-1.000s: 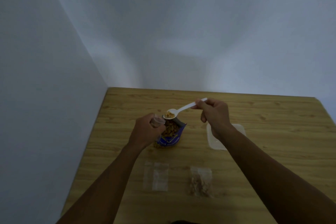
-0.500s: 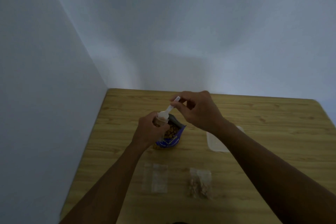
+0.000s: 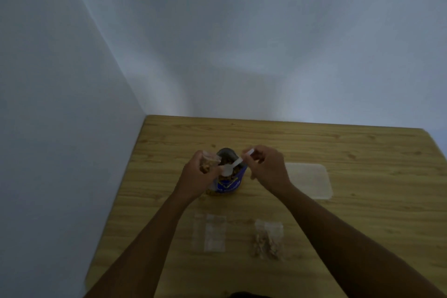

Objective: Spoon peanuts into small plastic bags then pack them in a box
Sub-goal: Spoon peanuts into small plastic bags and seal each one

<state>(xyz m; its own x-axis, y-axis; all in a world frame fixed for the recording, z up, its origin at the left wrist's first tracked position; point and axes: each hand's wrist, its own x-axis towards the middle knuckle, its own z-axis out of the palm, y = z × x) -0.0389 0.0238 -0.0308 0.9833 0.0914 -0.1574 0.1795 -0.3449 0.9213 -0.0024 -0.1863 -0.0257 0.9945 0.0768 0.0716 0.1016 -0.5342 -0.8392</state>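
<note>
My left hand [image 3: 197,176] holds a small clear plastic bag [image 3: 210,161] with peanuts in it, its mouth up. My right hand [image 3: 264,168] pinches the handle of a white plastic spoon [image 3: 232,167]; the spoon bowl points down and left, between the small bag and the open blue peanut packet [image 3: 228,176]. The packet stands on the wooden table [image 3: 314,143] behind both hands, peanuts showing in its mouth. The spoon bowl looks empty.
A clear plastic box [image 3: 308,180] lies right of my right hand. Near the front edge lie empty small bags [image 3: 210,232] and a filled bag of peanuts [image 3: 268,239]. Walls close the table's left and far sides.
The spoon carried peanuts from the packet to the small bag, tipped them in, and now hangs lower with its bowl down over the packet. My right hand moved left toward my left hand.
</note>
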